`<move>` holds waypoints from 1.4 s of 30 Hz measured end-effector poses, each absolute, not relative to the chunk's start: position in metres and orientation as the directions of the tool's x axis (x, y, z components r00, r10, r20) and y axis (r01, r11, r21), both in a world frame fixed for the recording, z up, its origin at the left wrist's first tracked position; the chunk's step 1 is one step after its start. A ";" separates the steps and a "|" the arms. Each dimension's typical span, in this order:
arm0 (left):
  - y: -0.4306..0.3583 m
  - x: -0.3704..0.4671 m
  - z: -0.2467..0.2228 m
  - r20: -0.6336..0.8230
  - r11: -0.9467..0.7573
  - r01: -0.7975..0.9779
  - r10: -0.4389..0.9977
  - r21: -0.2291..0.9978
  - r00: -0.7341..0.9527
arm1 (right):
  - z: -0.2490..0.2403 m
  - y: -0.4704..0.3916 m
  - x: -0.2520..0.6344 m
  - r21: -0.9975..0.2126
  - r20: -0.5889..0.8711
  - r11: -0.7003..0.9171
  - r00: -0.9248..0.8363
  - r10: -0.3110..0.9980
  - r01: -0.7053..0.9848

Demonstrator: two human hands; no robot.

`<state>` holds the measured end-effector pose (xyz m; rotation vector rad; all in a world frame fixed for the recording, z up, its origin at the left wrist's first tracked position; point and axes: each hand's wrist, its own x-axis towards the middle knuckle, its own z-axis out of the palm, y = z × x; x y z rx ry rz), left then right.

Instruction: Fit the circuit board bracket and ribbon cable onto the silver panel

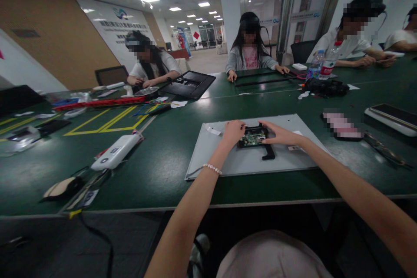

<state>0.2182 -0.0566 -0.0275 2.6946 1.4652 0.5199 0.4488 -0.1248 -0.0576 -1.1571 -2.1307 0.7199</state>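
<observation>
A green circuit board in a black frame lies on a flat grey-white panel on the table in front of me. My left hand grips the frame's upper left corner, its fingers bent over the edge. At the right side of the board, my right hand has its thumb and fingers apart, with the fingertips touching the upper edge and the thumb near the lower right. A black arm of the frame sticks out toward me.
On the green table lie a white power bank and a mouse to the left. A phone and glasses lie right. Bottles stand farther back. Several people sit across, one holding a black frame strip.
</observation>
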 end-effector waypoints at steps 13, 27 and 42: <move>-0.040 0.162 0.008 0.257 -0.124 0.972 0.964 0.197 0.071 | -0.054 -0.127 0.448 -0.696 0.253 0.469 -0.426 0.869 0.543; -0.012 0.111 -0.010 0.065 -0.099 0.946 0.994 0.309 0.083 | -0.042 -0.137 0.429 -0.423 0.457 0.568 -0.375 0.807 0.706; -0.037 0.107 0.035 -0.022 -0.293 0.590 0.884 0.752 0.467 | -0.034 -0.149 0.400 -0.379 0.504 0.602 -0.389 0.771 0.703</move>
